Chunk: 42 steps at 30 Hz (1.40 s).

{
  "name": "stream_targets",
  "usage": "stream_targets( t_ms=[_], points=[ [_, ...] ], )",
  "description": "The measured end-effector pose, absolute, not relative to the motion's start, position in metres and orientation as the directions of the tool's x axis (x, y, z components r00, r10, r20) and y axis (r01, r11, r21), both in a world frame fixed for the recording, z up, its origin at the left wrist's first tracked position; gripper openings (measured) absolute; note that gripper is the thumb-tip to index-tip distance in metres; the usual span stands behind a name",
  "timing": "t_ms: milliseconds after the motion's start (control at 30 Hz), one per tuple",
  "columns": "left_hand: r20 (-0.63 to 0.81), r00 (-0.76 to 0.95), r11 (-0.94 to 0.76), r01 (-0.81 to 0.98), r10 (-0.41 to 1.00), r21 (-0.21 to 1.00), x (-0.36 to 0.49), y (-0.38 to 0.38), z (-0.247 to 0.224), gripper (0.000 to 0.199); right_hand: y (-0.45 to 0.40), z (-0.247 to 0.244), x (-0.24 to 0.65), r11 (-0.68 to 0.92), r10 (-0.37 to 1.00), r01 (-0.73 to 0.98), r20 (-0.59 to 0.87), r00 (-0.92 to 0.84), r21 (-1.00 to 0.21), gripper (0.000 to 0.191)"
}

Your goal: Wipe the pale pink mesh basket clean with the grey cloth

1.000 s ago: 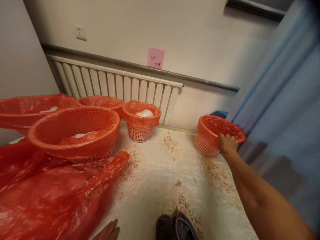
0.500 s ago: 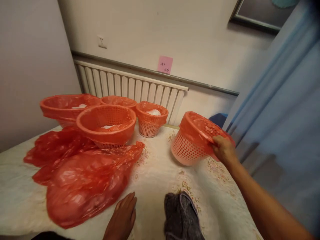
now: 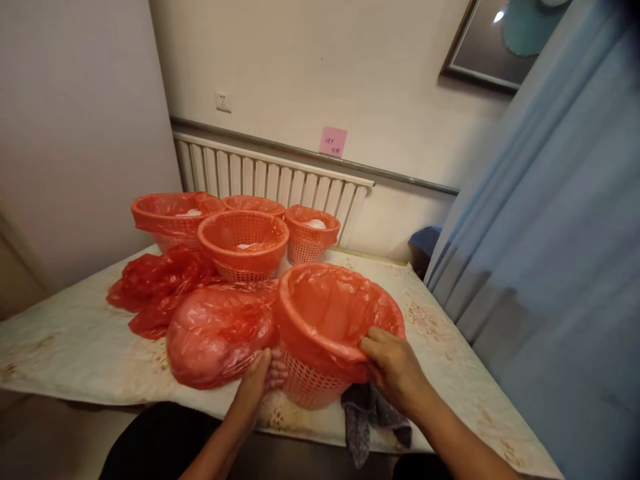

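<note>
A perforated plastic basket point(image 3: 313, 387) lined with a red plastic bag stands close in front of me on the table. My right hand point(image 3: 393, 367) grips its near right rim, fingers curled over the edge and the liner. At the basket's lower left side is my left hand point(image 3: 265, 377), fingers stretched out, palm facing the basket; whether it touches is hard to tell. Just left of that hand lies a filled red plastic bag point(image 3: 220, 333). A dark grey cloth point(image 3: 367, 413) hangs over the table's front edge, partly hidden behind the basket and my right hand.
Several other bag-lined baskets point(image 3: 245, 260) stand at the back, some with white things inside. Crumpled red bags point(image 3: 165, 280) lie to the left. A radiator point(image 3: 270, 173) lines the wall behind the flowered tablecloth point(image 3: 75, 340). A blue curtain point(image 3: 540, 267) hangs at right.
My right hand has brought the lined basket from the back right to the front middle, beside the filled bag. My left hand has moved to the basket's side. The view has shifted.
</note>
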<state>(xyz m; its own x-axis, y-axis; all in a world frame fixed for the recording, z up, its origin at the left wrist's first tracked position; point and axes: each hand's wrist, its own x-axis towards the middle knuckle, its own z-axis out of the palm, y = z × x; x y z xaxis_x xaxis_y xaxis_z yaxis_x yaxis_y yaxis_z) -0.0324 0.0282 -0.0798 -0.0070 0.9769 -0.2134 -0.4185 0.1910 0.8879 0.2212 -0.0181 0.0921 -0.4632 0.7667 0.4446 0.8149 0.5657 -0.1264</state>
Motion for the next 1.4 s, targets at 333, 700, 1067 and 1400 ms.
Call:
stream_targets(
  t_ms=[333, 700, 1067, 1400],
  points=[
    [-0.259, 0.137, 0.281, -0.68, 0.956, 0.677, -0.036, -0.018, 0.012, 0.018, -0.042, 0.063, 0.188, 0.671, 0.682, 0.741, 0.404, -0.61, -0.014, 0.027],
    [-0.103, 0.058, 0.112, -0.73, 0.993, 0.674, -0.046, -0.05, 0.075, 0.013, -0.044, 0.062, 0.186, 0.787, 0.557, 0.605, 0.556, -0.617, -0.118, 0.07],
    [0.501, -0.056, -0.452, 0.355, 0.863, 0.818, -0.033, 0.018, 0.084, 0.019, -0.04, 0.057, 0.182, 0.639, 0.726, 0.636, 0.613, -0.313, -0.432, 0.026],
    [0.62, 0.09, -0.596, 0.412, 0.779, 0.689, -0.04, 0.018, 0.069, 0.009, 0.043, 0.117, 0.254, 0.19, 0.742, 0.753, 0.594, 0.311, -0.63, 0.033]
  ],
)
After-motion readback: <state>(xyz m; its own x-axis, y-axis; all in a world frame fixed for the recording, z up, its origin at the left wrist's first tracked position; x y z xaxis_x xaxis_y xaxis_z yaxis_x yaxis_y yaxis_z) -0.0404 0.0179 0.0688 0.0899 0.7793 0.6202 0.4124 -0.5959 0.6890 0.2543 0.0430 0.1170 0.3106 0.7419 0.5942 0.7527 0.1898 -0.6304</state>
